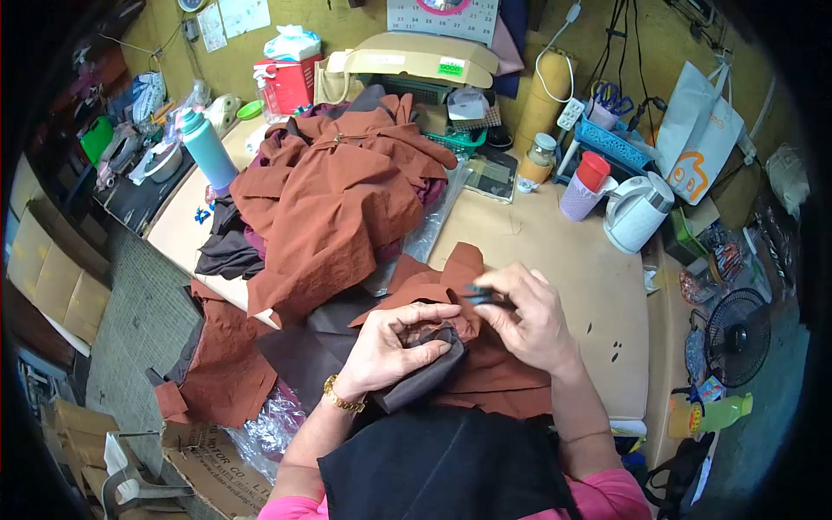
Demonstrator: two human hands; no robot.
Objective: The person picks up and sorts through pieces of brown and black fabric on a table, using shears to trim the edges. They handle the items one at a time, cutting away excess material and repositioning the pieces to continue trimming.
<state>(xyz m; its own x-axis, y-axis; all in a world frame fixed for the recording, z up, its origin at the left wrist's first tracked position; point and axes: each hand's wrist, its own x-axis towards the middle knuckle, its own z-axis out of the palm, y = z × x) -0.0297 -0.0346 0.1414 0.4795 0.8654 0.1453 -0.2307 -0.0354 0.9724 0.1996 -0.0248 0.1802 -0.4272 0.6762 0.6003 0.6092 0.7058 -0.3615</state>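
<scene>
Rust-brown cloth (498,377) lies at the near edge of the table (572,260), with a dark grey piece (425,377) on top. The left hand (390,347) curls its fingers, pinching the dark grey piece. The right hand (533,321) pinches a small dark tool (478,295) between thumb and fingertips, just above it.

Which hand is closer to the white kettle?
Right. The right hand, pinching a small dark tool, is below-left of the white kettle; the left hand, gripping dark grey fabric, sits farther left beyond it.
</scene>
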